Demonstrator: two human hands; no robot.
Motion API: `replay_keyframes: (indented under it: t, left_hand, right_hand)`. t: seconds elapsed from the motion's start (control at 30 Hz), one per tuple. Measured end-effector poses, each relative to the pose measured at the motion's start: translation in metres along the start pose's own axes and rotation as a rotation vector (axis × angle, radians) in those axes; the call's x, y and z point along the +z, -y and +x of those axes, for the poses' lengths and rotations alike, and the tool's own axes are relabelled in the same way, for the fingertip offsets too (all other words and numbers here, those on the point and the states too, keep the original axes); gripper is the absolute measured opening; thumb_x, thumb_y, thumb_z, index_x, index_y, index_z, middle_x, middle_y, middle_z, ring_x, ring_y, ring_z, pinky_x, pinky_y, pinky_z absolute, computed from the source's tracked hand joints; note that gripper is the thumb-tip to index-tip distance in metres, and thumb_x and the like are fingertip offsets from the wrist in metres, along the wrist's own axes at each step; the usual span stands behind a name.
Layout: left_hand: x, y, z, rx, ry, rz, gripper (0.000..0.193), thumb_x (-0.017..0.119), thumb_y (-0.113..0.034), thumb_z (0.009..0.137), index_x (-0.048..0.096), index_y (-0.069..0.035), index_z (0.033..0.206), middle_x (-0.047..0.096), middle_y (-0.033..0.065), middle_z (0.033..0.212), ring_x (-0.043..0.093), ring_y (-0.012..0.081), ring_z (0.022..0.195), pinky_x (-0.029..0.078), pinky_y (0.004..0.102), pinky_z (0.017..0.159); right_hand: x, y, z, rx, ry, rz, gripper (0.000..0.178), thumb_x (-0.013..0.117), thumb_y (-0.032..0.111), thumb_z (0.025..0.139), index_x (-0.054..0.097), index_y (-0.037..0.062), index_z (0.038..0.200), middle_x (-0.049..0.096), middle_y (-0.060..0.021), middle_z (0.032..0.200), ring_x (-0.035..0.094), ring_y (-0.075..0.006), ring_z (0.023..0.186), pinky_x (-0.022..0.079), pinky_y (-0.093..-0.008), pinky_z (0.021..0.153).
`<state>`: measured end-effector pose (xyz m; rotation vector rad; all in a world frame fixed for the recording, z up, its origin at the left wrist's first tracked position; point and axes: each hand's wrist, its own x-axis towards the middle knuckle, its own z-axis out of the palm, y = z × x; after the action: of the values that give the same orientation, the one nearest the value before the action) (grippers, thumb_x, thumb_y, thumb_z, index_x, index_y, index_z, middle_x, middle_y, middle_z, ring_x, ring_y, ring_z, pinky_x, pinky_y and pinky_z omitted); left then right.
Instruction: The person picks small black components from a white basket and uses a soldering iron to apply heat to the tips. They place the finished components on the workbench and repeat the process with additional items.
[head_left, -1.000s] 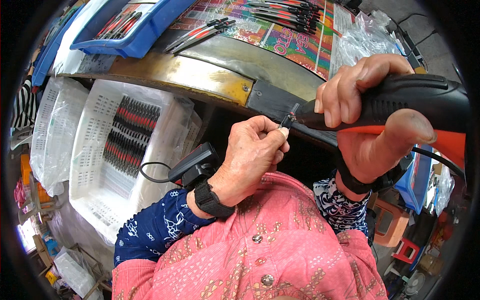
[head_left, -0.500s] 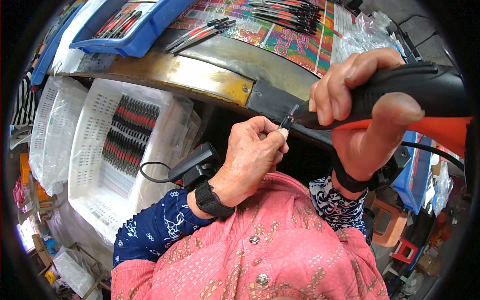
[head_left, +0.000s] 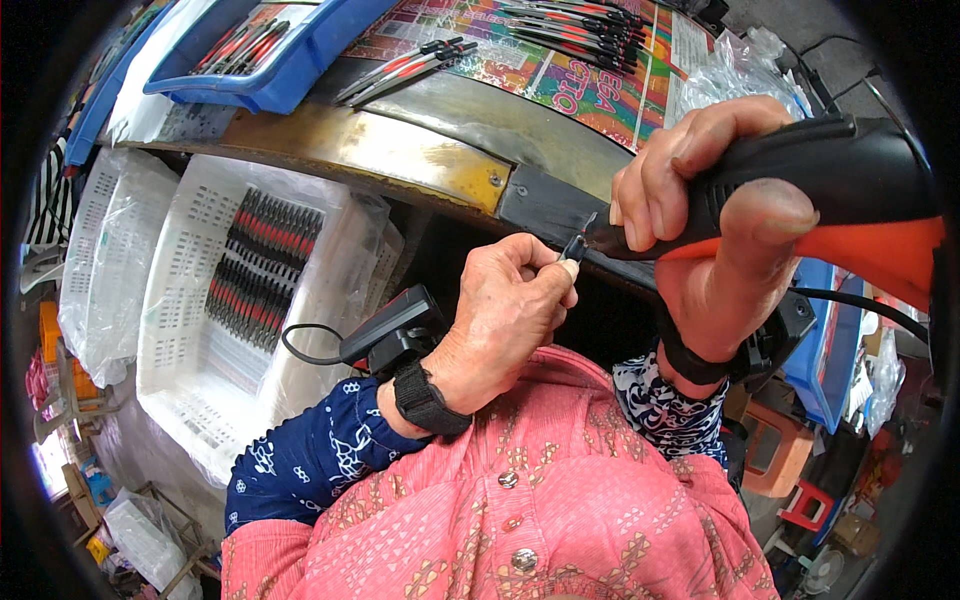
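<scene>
My left hand [head_left: 510, 305] is closed, with thumb and forefinger pinching a small black cylindrical piece [head_left: 575, 248]. A thin, pale tip sticks up from that piece. My right hand [head_left: 680, 205] is closed around the narrow front of a large black-and-orange handheld tool [head_left: 830, 175], its thumb reaching across the near side. The tool's tapered nose points left, beside the small piece; whether the two touch I cannot tell. Both hands are at the near edge of the workbench [head_left: 410, 160]. Black straps circle both wrists.
To my left stands a white perforated crate [head_left: 165, 330] holding rows of black-and-red pens [head_left: 265, 245]. A blue bin [head_left: 290, 75] with more pens sits on the bench. Loose pens [head_left: 410, 70] and a pen pile [head_left: 580, 35] lie farther back. A black cable [head_left: 865, 305] runs at the right.
The small black piece has turned in my left fingers and shows more of its dark side. My right hand and the tool have shifted slightly left, the thumb most of all.
</scene>
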<state>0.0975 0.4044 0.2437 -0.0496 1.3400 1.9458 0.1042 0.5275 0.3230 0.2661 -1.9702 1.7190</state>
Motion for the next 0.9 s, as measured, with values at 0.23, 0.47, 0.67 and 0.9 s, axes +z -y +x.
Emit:
replay_keyframes:
  t: [0.23, 0.47, 0.67, 0.9]
  left_hand:
    - [0.001, -0.003, -0.002, -0.011, 0.014, 0.012, 0.012, 0.059, -0.012, 0.085, 0.054, -0.003, 0.081, 0.055, 0.0023, 0.066, 0.045, 0.0075, 0.052, 0.034, 0.0204, 0.045]
    - [-0.001, -0.002, -0.002, 0.014, 0.025, 0.066, 0.013, 0.059, -0.013, 0.086, 0.054, -0.001, 0.083, 0.057, 0.0040, 0.067, 0.049, 0.0092, 0.052, 0.038, 0.0214, 0.045]
    - [-0.008, -0.007, -0.010, 0.200, -0.007, 0.254, 0.022, 0.063, -0.006, 0.083, 0.050, 0.000, 0.100, 0.059, 0.0041, 0.067, 0.053, 0.0082, 0.050, 0.041, 0.0196, 0.044]
    - [-0.049, -0.065, 0.037, 0.965, -0.344, 0.980, 0.017, 0.065, -0.003, 0.075, 0.058, 0.003, 0.089, 0.059, 0.0040, 0.065, 0.055, 0.0065, 0.053, 0.042, 0.0233, 0.047]
  right_hand:
    - [-0.001, 0.000, -0.002, -0.013, 0.000, 0.019, 0.067, 0.062, 0.063, 0.073, 0.046, 0.0014, 0.094, 0.044, -0.0021, 0.063, 0.045, -0.0123, 0.053, 0.041, -0.0287, 0.057]
    - [-0.003, 0.001, -0.005, -0.033, -0.019, 0.046, 0.066, 0.064, 0.060, 0.074, 0.046, 0.0005, 0.094, 0.044, -0.0024, 0.063, 0.045, -0.0123, 0.054, 0.041, -0.0286, 0.057]
    - [-0.012, 0.012, -0.009, -0.061, -0.075, 0.167, 0.067, 0.057, 0.066, 0.075, 0.045, 0.0039, 0.097, 0.044, -0.0006, 0.064, 0.046, -0.0127, 0.054, 0.042, -0.0294, 0.059]
    - [-0.029, 0.021, -0.013, -0.095, -0.153, 0.145, 0.068, 0.058, 0.067, 0.074, 0.042, 0.0043, 0.094, 0.043, -0.0007, 0.064, 0.045, -0.0117, 0.052, 0.042, -0.0283, 0.057]
